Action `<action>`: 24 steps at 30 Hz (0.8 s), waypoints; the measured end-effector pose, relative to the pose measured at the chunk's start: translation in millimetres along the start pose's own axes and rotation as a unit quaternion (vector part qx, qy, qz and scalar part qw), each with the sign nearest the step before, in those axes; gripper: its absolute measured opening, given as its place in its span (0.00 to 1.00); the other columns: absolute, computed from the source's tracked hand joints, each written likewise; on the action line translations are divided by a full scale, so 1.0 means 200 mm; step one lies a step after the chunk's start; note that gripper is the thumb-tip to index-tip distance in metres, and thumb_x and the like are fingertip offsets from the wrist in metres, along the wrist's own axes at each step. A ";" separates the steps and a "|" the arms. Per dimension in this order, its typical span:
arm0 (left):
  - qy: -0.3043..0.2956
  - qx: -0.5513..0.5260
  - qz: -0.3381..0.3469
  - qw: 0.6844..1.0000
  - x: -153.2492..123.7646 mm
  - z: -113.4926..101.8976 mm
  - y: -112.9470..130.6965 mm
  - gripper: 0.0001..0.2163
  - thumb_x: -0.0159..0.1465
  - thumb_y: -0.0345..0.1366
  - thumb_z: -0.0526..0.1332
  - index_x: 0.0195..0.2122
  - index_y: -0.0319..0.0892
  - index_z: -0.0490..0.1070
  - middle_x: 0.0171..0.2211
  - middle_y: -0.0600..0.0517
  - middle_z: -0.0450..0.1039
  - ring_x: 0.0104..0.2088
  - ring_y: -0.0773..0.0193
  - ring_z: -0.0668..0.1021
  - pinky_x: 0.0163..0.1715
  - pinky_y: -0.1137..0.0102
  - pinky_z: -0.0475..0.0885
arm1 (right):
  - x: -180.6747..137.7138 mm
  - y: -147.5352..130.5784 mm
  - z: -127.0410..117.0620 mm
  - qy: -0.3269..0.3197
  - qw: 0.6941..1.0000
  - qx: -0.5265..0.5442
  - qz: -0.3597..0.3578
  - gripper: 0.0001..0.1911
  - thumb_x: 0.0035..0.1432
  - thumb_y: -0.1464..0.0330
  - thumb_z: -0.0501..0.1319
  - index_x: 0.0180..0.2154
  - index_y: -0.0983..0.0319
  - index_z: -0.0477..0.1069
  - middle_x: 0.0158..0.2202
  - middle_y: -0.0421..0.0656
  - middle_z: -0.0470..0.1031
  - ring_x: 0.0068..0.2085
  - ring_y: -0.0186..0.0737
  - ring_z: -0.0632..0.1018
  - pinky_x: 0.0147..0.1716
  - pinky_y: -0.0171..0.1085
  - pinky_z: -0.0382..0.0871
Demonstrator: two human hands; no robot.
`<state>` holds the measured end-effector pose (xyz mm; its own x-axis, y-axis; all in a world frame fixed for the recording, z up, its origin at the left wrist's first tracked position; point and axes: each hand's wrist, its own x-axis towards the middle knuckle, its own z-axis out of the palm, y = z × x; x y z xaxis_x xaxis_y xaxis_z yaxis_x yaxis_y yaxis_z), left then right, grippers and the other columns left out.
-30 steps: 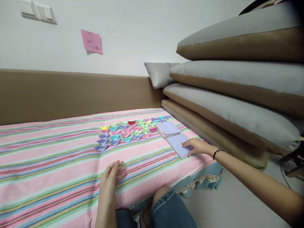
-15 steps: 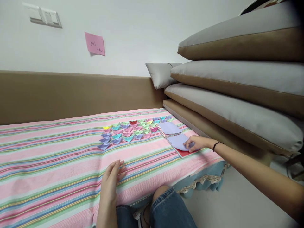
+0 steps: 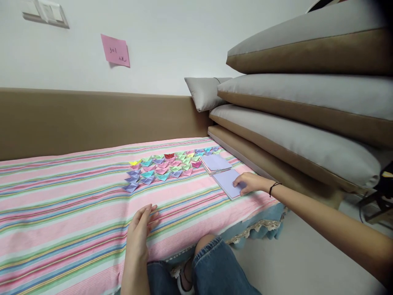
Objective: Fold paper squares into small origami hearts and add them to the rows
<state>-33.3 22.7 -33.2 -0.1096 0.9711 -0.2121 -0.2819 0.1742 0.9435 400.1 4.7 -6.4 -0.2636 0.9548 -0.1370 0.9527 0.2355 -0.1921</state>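
My right hand (image 3: 249, 183) rests on the lower right part of a stack of square purple paper (image 3: 225, 182). Its fingertips touch the top sheet, thumb and forefinger apart, and the sheet lies flat. A second stack of square paper (image 3: 216, 162), also purple on top, lies just behind it. My left hand (image 3: 141, 223) hovers over or rests on the striped cloth, fingers loosely bent and holding nothing. Beyond it, several small folded paper pieces (image 3: 162, 167) in purple, blue, pink, green, yellow and red are laid out in rows.
A pink striped cloth (image 3: 76, 221) covers the surface, with a blue ruffled edge (image 3: 260, 229) at the front. Large grey and brown cushions (image 3: 294, 127) are piled on the right. A small grey pillow (image 3: 204, 92) sits behind, and a pink note (image 3: 116, 50) sticks to the wall.
The top purple sheet was bent up at its near edge, showing red paper beneath; now it lies flat and the red is covered. My left hand has hardly moved. The view shifted slightly.
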 end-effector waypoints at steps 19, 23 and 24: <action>-0.003 0.002 0.002 1.000 -0.01 0.00 0.00 0.16 0.50 0.42 0.65 0.38 0.39 0.71 0.43 0.45 0.74 0.37 0.59 0.78 0.34 0.66 0.75 | 0.02 -0.18 0.02 0.004 0.997 -0.066 0.037 0.40 0.40 0.44 0.63 0.49 0.65 0.69 0.44 0.55 0.74 0.42 0.57 0.75 0.40 0.43 0.65; 0.000 0.002 0.002 1.000 -0.01 0.00 0.01 0.17 0.49 0.43 0.66 0.37 0.39 0.71 0.43 0.45 0.74 0.37 0.58 0.78 0.34 0.65 0.75 | 0.04 -0.21 0.02 -0.003 0.995 -0.087 0.042 0.37 0.40 0.46 0.64 0.47 0.65 0.69 0.41 0.56 0.74 0.40 0.57 0.76 0.38 0.42 0.65; 0.001 0.001 0.002 1.000 -0.01 0.00 0.01 0.17 0.49 0.43 0.66 0.37 0.39 0.71 0.43 0.45 0.74 0.37 0.58 0.78 0.34 0.65 0.75 | 0.04 -0.21 0.02 -0.005 0.995 -0.089 0.040 0.36 0.41 0.47 0.64 0.46 0.65 0.69 0.40 0.55 0.74 0.40 0.57 0.76 0.38 0.42 0.65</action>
<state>-33.0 21.2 -31.5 -0.1124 0.9714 -0.2093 -0.2789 0.1713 0.9449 358.1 1.8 -3.1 -0.1861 0.9702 -0.1554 0.9823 0.1875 -0.0058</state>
